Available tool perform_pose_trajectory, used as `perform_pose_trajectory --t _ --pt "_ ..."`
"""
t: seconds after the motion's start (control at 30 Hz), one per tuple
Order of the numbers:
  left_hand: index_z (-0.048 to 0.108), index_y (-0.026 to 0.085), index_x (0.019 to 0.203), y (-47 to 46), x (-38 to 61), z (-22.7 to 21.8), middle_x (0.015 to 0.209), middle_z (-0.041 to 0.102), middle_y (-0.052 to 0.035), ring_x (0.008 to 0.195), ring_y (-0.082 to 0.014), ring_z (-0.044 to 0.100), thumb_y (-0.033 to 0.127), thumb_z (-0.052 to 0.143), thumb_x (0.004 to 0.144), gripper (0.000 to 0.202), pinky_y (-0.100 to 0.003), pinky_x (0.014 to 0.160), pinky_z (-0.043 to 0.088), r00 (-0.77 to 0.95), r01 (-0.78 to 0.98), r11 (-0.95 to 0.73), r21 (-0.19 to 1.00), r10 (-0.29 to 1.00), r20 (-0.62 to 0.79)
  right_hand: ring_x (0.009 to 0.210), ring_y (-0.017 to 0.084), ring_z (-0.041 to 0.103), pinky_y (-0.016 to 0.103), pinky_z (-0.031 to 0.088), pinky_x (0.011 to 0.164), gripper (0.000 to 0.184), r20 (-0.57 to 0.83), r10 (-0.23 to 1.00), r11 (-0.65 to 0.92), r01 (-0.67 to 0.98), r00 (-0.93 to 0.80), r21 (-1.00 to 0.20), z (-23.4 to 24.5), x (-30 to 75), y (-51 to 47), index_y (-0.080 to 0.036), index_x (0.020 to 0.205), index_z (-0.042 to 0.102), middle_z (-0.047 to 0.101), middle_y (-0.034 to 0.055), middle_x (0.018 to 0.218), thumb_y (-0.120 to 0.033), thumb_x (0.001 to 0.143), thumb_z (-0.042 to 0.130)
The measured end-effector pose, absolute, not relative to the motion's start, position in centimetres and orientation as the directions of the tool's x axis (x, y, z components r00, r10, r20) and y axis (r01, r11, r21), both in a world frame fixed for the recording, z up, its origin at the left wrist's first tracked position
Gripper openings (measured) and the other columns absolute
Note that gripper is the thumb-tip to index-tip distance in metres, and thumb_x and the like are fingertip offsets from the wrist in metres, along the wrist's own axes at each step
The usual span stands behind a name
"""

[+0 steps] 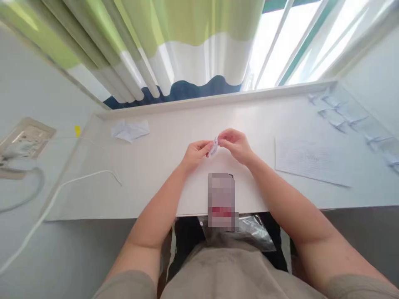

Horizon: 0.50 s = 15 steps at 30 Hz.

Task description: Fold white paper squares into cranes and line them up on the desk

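Note:
Over the middle of the white table (162,166), a small folded piece of white paper (213,147) is held up between my two hands. The fingers of my left hand (195,155) pinch its left side. My right hand (236,145) has its thumb and fingertips closed on the upper right end of the same piece. Printing or marks on the paper are too small to read. Just below the hands, a blurred-out rectangular object (221,195) lies at the table's front edge.
Printed sheets (308,161) lie to the right. Several folded papers (338,114) line the right edge, and a crumpled sheet (130,130) is at back left. A white cable (77,179) crosses the left side. Clear plastic (257,234) rests on my lap. A curtain (199,54) hangs behind.

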State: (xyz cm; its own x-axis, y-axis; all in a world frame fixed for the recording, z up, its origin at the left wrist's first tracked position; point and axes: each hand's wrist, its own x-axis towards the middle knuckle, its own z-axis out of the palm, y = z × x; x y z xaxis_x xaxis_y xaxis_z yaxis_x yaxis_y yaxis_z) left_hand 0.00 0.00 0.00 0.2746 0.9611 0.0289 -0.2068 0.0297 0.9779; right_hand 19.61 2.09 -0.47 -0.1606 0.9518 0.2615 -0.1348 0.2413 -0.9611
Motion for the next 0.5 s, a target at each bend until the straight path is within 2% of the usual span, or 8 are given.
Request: perform_pose_trajectory --t 0.17,0.37,0.5 --pt "0.089 0.019 0.094 -0.2 0.1 -0.1 0.073 0.070 -0.0008 0.064 -0.0103 0.050 0.067 0.098 0.078 0.052 -0.028 0.064 0.042 0.251 -0.189 0.026 0.982 0.968 0.022 0.080 0.018 0.069 0.035 0.057 0.076 0.017 0.301 0.946 0.296 -0.061 -0.123 -0.953 -0.6 19.6 2.1 -0.024 0.083 0.076 0.077 0.0000 0.083 -0.037 0.079 0.087" --pt "0.088 0.019 0.097 -0.2 0.4 -0.7 0.078 0.076 -0.0020 0.069 -0.0118 0.060 0.061 0.096 0.081 0.046 -0.029 0.070 0.051 0.123 -0.144 -0.047 0.988 0.990 0.065 0.084 0.021 0.074 0.040 0.063 0.083 0.020 0.259 0.962 0.256 -0.040 -0.089 -0.966 -0.5 19.6 1.9 -0.024 0.086 0.081 0.082 0.0030 0.088 -0.042 0.080 0.088" --pt "0.088 0.019 0.100 -0.2 0.5 -1.2 0.087 0.082 -0.0047 0.074 -0.0136 0.066 0.059 0.095 0.083 0.044 -0.029 0.072 0.055 0.095 -0.078 -0.095 0.992 0.990 0.102 0.082 0.021 0.075 0.041 0.064 0.081 0.021 0.235 0.971 0.232 -0.061 -0.044 -0.971 -0.4 19.4 1.8 -0.023 0.082 0.081 0.082 0.0041 0.086 -0.040 0.078 0.092"
